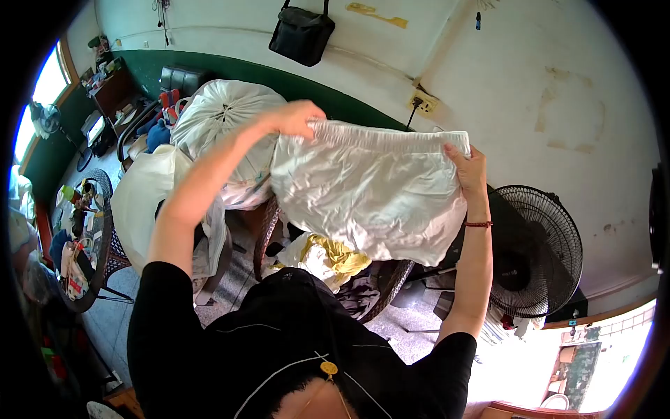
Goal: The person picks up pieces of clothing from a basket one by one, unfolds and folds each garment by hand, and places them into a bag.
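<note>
Both my hands hold a pair of white shorts (363, 188) up in front of me, its gathered elastic waistband stretched out along the top. My left hand (296, 119) grips the waistband's left end, fingers curled over the fabric and slightly blurred. At the opposite end, my right hand (467, 167) pinches the waistband's corner with the thumb on the near side. The wrinkled body of the garment hangs below. Under it, a white cloth (310, 258) and a yellow cloth (338, 260) lie heaped on a wicker chair (387, 290), partly hidden by the shorts.
A big tied white bundle (227, 105) stands behind my left forearm. To the right is a black fan (534, 251). A cluttered round table (94, 272) is at the left. A black bag (301, 35) hangs on the wall above a socket (424, 103).
</note>
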`<state>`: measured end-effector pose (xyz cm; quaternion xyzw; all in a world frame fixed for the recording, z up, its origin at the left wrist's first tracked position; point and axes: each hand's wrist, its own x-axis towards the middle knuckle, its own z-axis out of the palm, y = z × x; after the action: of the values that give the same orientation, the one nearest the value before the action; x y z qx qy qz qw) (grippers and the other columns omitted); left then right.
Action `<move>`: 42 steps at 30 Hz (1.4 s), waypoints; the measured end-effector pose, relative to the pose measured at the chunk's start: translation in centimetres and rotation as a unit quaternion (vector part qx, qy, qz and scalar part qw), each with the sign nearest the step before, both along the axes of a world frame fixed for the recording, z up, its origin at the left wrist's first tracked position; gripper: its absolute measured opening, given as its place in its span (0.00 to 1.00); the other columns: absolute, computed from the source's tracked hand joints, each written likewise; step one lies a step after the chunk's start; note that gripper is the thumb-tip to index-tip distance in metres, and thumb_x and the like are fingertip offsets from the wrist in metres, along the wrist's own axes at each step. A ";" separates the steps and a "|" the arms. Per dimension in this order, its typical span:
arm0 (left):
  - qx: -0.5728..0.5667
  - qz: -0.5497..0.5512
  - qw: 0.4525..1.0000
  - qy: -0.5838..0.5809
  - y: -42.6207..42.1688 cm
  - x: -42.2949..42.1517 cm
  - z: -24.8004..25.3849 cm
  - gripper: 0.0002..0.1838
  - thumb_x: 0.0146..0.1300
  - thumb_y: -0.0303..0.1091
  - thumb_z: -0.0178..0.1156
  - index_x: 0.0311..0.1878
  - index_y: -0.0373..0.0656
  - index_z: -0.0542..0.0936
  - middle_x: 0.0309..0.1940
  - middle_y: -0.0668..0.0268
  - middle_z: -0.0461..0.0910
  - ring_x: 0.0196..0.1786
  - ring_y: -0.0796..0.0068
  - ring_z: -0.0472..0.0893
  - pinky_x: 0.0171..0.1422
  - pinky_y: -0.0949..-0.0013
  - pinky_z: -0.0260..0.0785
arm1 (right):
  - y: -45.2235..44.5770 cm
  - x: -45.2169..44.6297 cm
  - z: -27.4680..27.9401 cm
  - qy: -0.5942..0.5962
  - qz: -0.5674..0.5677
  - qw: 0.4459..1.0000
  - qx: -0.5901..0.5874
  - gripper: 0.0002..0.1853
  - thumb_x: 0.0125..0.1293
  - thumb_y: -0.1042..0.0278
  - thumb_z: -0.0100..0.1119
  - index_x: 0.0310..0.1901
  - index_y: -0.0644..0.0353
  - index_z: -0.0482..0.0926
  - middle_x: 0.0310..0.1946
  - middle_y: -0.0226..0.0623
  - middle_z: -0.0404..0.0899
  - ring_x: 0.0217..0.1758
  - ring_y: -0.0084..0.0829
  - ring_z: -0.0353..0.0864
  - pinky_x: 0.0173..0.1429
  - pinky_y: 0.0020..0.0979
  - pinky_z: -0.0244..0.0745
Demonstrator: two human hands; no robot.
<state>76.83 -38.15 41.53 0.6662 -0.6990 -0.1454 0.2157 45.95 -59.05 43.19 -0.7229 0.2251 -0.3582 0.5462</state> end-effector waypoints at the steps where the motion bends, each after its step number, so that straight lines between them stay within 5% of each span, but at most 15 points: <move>1: 0.014 -0.008 1.000 -0.010 0.5 -0.2 2.6 0.17 0.39 0.27 0.56 0.38 0.36 0.76 0.26 0.62 0.77 0.31 0.74 0.74 0.38 0.71 0.66 | -0.5 -0.4 0.1 -0.001 -0.002 1.000 0.000 0.16 0.53 0.63 0.65 0.35 0.69 0.77 0.28 0.32 0.78 0.28 0.19 0.74 0.33 0.21 0.71; 4: 0.051 0.013 0.997 0.050 0.2 0.1 6.5 0.18 0.41 0.24 0.54 0.41 0.37 0.75 0.28 0.68 0.76 0.33 0.83 0.73 0.39 0.76 0.65 | -1.6 -0.9 0.4 0.015 -0.048 0.998 -0.023 0.17 0.56 0.58 0.62 0.35 0.68 0.77 0.28 0.31 0.78 0.27 0.18 0.74 0.32 0.21 0.70; 10: -0.058 0.005 0.966 0.251 -0.5 2.0 9.1 0.15 0.53 0.26 0.57 0.46 0.38 0.73 0.36 0.71 0.76 0.39 0.84 0.73 0.45 0.78 0.65 | -4.0 -1.2 1.9 -0.002 -0.052 0.998 -0.044 0.15 0.59 0.58 0.58 0.35 0.65 0.78 0.27 0.25 0.76 0.28 0.15 0.71 0.31 0.18 0.67; 15: -0.115 0.020 0.957 0.265 0.2 0.9 10.1 0.15 0.56 0.29 0.57 0.47 0.36 0.73 0.38 0.69 0.76 0.41 0.84 0.73 0.46 0.79 0.65 | -3.2 -1.7 4.4 0.012 -0.059 0.994 -0.087 0.17 0.61 0.56 0.55 0.35 0.65 0.77 0.26 0.25 0.76 0.26 0.15 0.71 0.30 0.20 0.67; 18: -0.216 -0.005 0.877 0.429 1.3 -1.1 8.9 0.14 0.56 0.30 0.58 0.45 0.37 0.73 0.37 0.70 0.76 0.39 0.84 0.73 0.45 0.79 0.65 | -3.2 -1.9 3.8 0.018 -0.007 1.000 0.014 0.18 0.60 0.55 0.55 0.33 0.66 0.78 0.25 0.27 0.76 0.26 0.18 0.72 0.31 0.23 0.69; 19: -0.150 0.025 0.900 0.408 0.5 -0.6 7.2 0.09 0.58 0.28 0.56 0.41 0.38 0.74 0.34 0.72 0.76 0.36 0.86 0.73 0.41 0.79 0.66 | -4.0 -2.0 2.3 0.080 0.010 0.994 0.071 0.19 0.60 0.54 0.55 0.33 0.66 0.78 0.25 0.28 0.76 0.27 0.19 0.73 0.31 0.24 0.69; 20: -0.100 0.028 0.926 0.362 -0.4 0.9 5.2 0.08 0.58 0.28 0.56 0.40 0.38 0.74 0.34 0.73 0.75 0.36 0.87 0.72 0.40 0.79 0.66 | -6.4 -1.4 -0.6 0.249 0.003 0.957 -0.149 0.20 0.59 0.53 0.55 0.30 0.67 0.78 0.26 0.30 0.77 0.29 0.22 0.74 0.33 0.27 0.70; 21: -0.058 0.026 0.949 0.310 -1.3 2.6 3.8 0.07 0.57 0.28 0.56 0.39 0.38 0.74 0.33 0.73 0.75 0.35 0.87 0.72 0.40 0.79 0.66 | -9.0 -1.2 -4.3 0.286 -0.024 0.927 -0.242 0.20 0.58 0.53 0.55 0.29 0.67 0.78 0.25 0.30 0.77 0.29 0.23 0.73 0.33 0.28 0.68; 23: -0.041 0.039 0.954 0.293 -1.9 3.2 2.4 0.07 0.56 0.27 0.58 0.39 0.38 0.74 0.32 0.74 0.74 0.36 0.87 0.71 0.41 0.79 0.65 | -5.5 -0.9 -4.0 0.191 0.000 0.977 -0.091 0.20 0.59 0.53 0.54 0.31 0.67 0.78 0.25 0.30 0.76 0.28 0.22 0.72 0.32 0.26 0.67; 26: -0.016 0.055 0.942 0.332 -1.3 2.6 2.5 0.10 0.54 0.26 0.60 0.40 0.36 0.74 0.34 0.71 0.75 0.39 0.85 0.72 0.43 0.79 0.65 | -5.0 -1.2 -4.4 0.206 0.017 0.978 -0.017 0.19 0.59 0.55 0.55 0.33 0.67 0.79 0.28 0.31 0.78 0.29 0.20 0.73 0.34 0.24 0.68; 29: 0.013 0.051 0.927 0.370 -2.2 3.0 1.1 0.13 0.53 0.27 0.61 0.41 0.35 0.75 0.36 0.68 0.76 0.39 0.83 0.73 0.44 0.77 0.66 | -5.9 -1.0 -6.2 0.223 0.024 0.974 -0.007 0.18 0.59 0.55 0.56 0.31 0.68 0.79 0.27 0.32 0.78 0.27 0.21 0.73 0.32 0.24 0.68; 33: 0.027 0.132 0.949 0.285 -3.4 2.7 -0.7 0.13 0.52 0.29 0.61 0.40 0.33 0.75 0.34 0.67 0.77 0.35 0.81 0.74 0.41 0.75 0.67 | -5.5 0.0 -7.9 0.237 -0.016 0.971 0.039 0.19 0.58 0.56 0.56 0.30 0.70 0.79 0.27 0.35 0.78 0.26 0.23 0.74 0.30 0.26 0.68; 39: 0.000 0.210 0.952 0.221 -5.7 3.0 -4.9 0.15 0.49 0.31 0.59 0.38 0.30 0.75 0.31 0.64 0.76 0.33 0.79 0.73 0.35 0.73 0.66 | -5.2 1.6 -11.1 0.130 -0.088 0.971 0.178 0.18 0.56 0.61 0.57 0.28 0.74 0.77 0.27 0.40 0.79 0.26 0.29 0.76 0.29 0.30 0.70; 42: -0.042 0.261 0.941 0.211 -5.3 -1.5 -5.0 0.15 0.48 0.33 0.58 0.31 0.28 0.73 0.24 0.61 0.73 0.26 0.77 0.71 0.26 0.69 0.63 | -3.4 2.9 -11.8 0.115 -0.103 0.981 0.119 0.18 0.56 0.61 0.58 0.29 0.74 0.77 0.24 0.36 0.78 0.24 0.26 0.75 0.25 0.29 0.67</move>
<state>75.29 -43.48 36.54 0.7698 -0.4446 -0.1914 0.4162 48.82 -62.43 31.37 -0.6620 0.4006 -0.2974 0.5593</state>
